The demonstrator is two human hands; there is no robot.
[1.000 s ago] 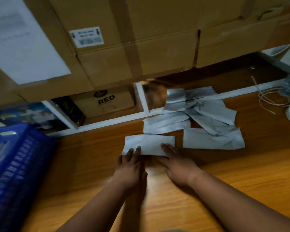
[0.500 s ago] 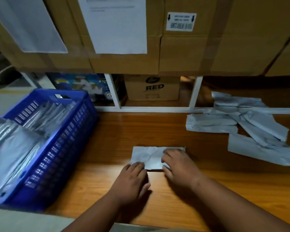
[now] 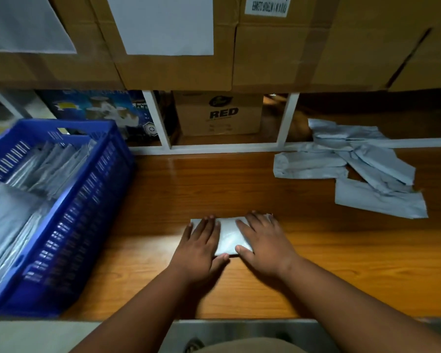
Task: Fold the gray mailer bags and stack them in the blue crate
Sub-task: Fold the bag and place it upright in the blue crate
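Both hands now lie flatter and wider across the folded mailer bag (image 3: 229, 236) than half a second ago. Left hand (image 3: 200, 247) and right hand (image 3: 264, 244) press it onto the table (image 3: 341, 263) with straight fingers; neither grip is closed. The bag looks light, thin and slippery: pinch its creased near edge. Blue crate (image 3: 69, 225) stands left; unfolded bags (image 3: 362, 171) lie far right.

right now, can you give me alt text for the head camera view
Both hands, left hand and right hand, press flat on a folded gray mailer bag on a wooden table. A blue crate of folded bags stands at left; a pile of unfolded bags lies at far right.
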